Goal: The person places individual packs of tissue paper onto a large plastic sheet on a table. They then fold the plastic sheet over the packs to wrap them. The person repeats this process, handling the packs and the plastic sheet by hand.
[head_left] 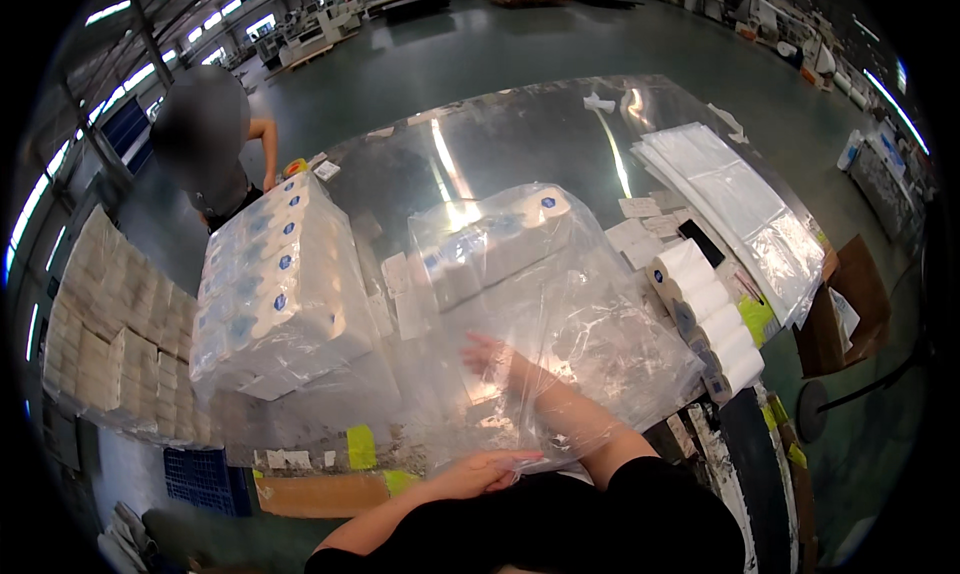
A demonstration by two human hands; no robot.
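Remotely, I see the left hand (490,471) pinching the clear bag (600,319) nearside, likely opening it for the right hand (489,356) (spread, empty).

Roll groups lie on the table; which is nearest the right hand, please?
The middle group, in the clear bag just beyond the right hand; the left stack and right row are farther.
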